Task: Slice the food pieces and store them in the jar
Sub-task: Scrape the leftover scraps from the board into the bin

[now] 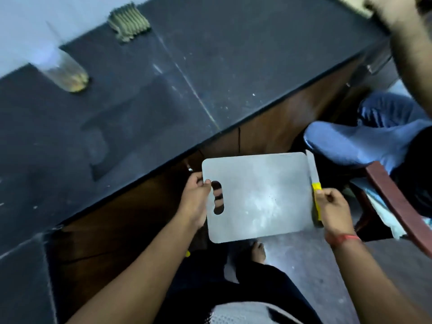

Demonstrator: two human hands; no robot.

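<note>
One dark stone counter [145, 94] fills the field beyond and to the left of both hands, its front edge running diagonally just past the left hand; brown cabinet fronts below it. No brand, label or writing readable on anything. One grey cutting board [257, 197], bare on top apart from pale smears, held off the counter in the air between the two hands, above the floor and one bare foot [258, 251]. Left hand [195, 199] grasps the board's handle end: thumb on top, three fingers showing through the one slotted handle hole. Right hand [336, 206] is curled around the yellow handle of one knife [314, 183], pressed along the board's right edge; blade points away from the person, past the board's far corner. A red thread band circles the right wrist. One clear jar [63, 73], blurred, stands on the counter well beyond and left of the left hand, with yellowish pieces in its bottom; count not readable. One folded ribbed cloth [128, 22] lies farther back on the counter. A second person's arm and blue-clad legs sit beyond the right hand, beside one wooden chair [395, 202].
</note>
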